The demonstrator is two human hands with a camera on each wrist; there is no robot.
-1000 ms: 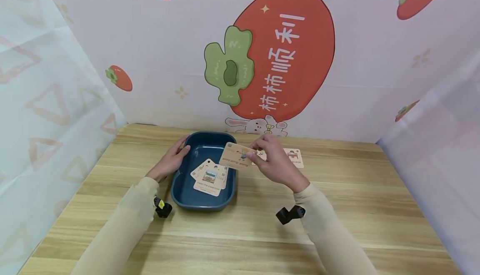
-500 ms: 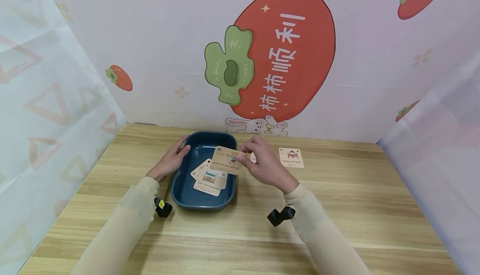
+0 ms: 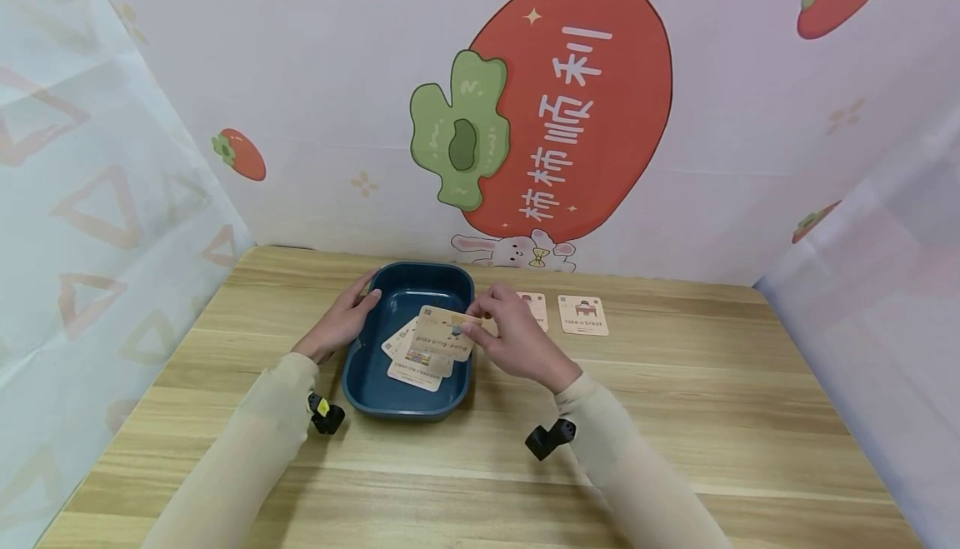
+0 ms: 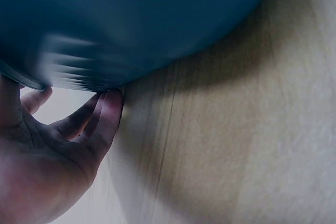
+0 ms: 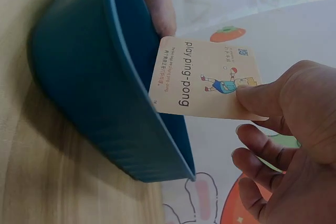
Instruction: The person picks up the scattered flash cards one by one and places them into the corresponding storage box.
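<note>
My right hand [image 3: 519, 339] pinches a "play ping-pong" flashcard [image 3: 435, 331] by its right edge, thumb on the printed face. The flashcard is tilted over the right side of a dark blue plastic tray [image 3: 405, 410], overlapping its rim in the right wrist view. Below it, several flashcards [image 3: 415, 376] lie fanned inside the tray, "clean the classroom" on top. My left hand [image 3: 341, 321] grips the tray's left side, thumb over the rim. In the left wrist view, its fingertips [image 4: 111, 106] meet the outer wall low down.
Right of the tray, a "take a break" flashcard [image 3: 582, 316] lies face up on the wooden table [image 3: 675, 416]. Beside it another flashcard [image 3: 536, 311] is partly hidden behind my right hand. A printed wall cloth [image 3: 337, 116] rises behind the table's back edge.
My right hand has moved left and down with the "play ping-pong" flashcard, bringing it over the cards in the tray. The flashcards on the table are more exposed. My left hand stays put.
</note>
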